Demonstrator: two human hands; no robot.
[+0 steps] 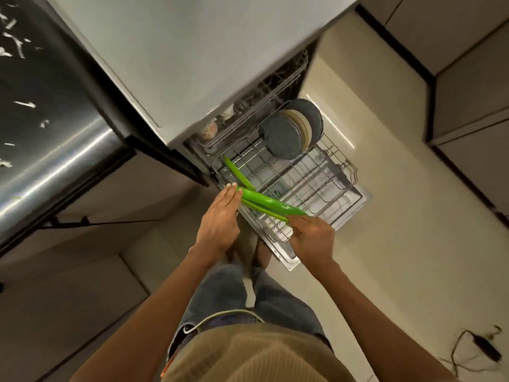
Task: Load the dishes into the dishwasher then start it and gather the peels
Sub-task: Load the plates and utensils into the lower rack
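both hands were over the near edge of the pulled-out lower rack [325,177] of the dishwasher [355,199]. left hand [220,219] lay flat, fingers straight, fingertips touching the 9 o'clock end of a green plate [264,202] seen edge-on. right hand [311,238] had fingers curled round the plate's 3 o'clock end, gripping it. a second green plate [237,172] stood on edge in the rack at 11 o'clock from the held one, the two touching or just apart, couldn't tell. grey and cream plates [292,130] stood stacked upright at the rack's 12 o'clock end. white peels [16,42] lay scattered on the dark counter [49,111] at 10 o'clock, well apart from the hands.
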